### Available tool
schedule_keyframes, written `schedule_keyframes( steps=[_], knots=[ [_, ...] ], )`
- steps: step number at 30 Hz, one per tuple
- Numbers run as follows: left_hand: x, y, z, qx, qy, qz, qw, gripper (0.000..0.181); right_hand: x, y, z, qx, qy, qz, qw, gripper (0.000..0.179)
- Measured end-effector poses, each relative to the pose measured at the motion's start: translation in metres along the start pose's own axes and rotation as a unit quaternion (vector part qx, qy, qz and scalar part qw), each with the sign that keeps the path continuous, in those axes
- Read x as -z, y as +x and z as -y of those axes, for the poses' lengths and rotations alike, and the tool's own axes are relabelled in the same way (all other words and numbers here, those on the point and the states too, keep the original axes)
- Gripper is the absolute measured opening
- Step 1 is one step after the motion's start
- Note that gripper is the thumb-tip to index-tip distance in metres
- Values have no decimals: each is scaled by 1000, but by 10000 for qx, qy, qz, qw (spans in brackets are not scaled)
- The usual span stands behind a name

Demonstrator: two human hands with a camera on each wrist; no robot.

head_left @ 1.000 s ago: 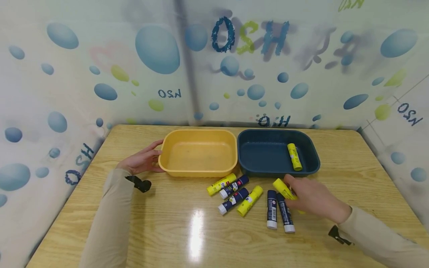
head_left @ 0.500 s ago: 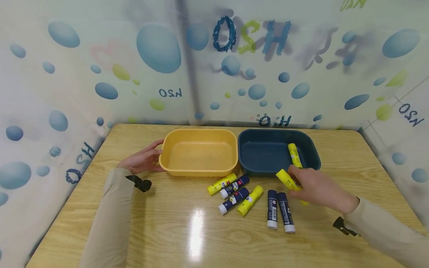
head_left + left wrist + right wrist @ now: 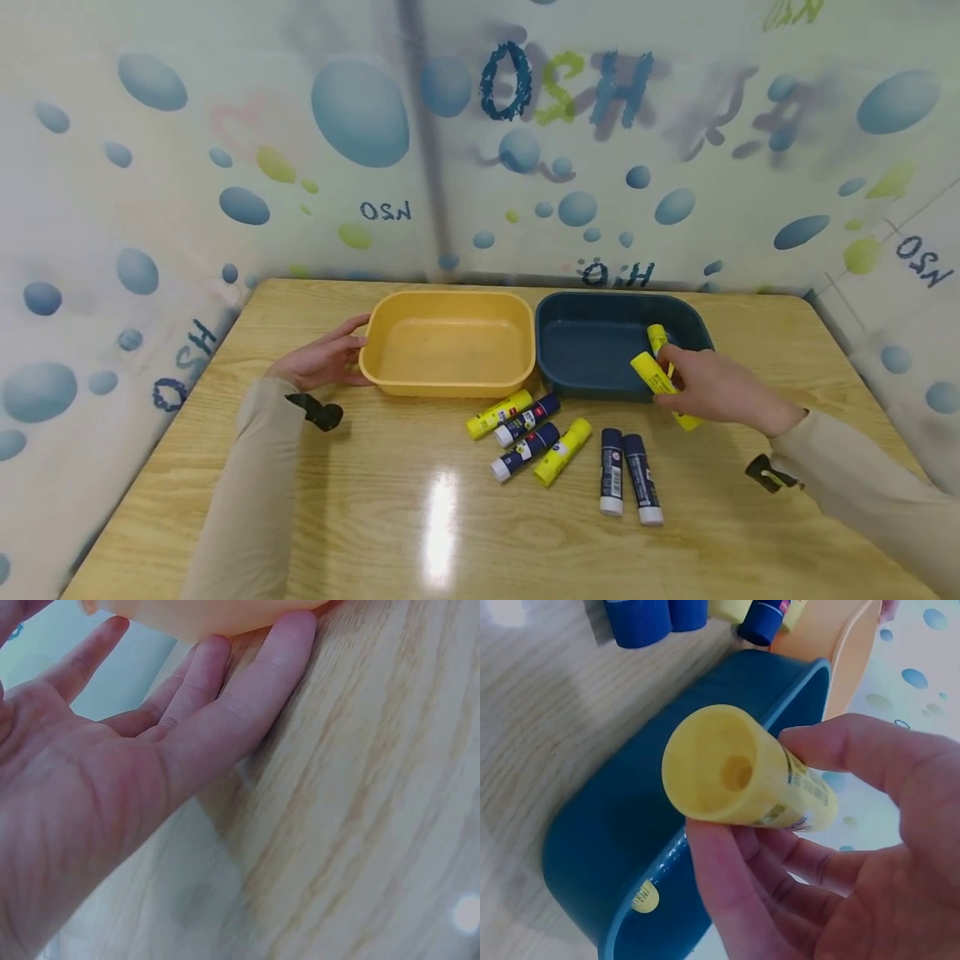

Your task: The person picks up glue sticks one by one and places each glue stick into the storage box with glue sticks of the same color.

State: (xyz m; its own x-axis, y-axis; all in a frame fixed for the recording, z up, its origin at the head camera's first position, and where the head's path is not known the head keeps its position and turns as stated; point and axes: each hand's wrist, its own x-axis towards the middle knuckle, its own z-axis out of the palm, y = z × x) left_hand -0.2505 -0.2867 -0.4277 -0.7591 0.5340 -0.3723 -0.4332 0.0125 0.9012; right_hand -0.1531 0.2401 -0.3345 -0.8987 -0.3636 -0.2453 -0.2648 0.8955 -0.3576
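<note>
My right hand pinches a yellow glue stick between thumb and fingers, over the front edge of the dark blue bin. The right wrist view shows the hollow end of that glue stick facing the camera. Another yellow glue stick lies inside the blue bin, partly hidden behind the hand. At the left end of the orange-yellow bin, my left hand touches the wall with extended fingers; nothing lies in that bin.
Before the bins lie yellow glue sticks and navy ones with white ends. Two more navy glue sticks lie side by side farther right. The bins stand next to each other on the wooden table, near the patterned wall.
My right hand has lifted the yellow glue stick from beside the navy pair and carried it right and away from me, to the blue bin's edge. The left hand stays put.
</note>
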Motion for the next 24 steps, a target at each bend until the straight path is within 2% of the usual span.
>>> schedule_keyframes(
  steps=[13,24],
  knots=[
    [0,0,0,-38,31,-25,10000,57,16,21,-4,-51,-25,96,9999,41],
    [0,1,3,-38,-69,27,10000,54,22,43,-7,-321,255,537,9977,39]
  ],
)
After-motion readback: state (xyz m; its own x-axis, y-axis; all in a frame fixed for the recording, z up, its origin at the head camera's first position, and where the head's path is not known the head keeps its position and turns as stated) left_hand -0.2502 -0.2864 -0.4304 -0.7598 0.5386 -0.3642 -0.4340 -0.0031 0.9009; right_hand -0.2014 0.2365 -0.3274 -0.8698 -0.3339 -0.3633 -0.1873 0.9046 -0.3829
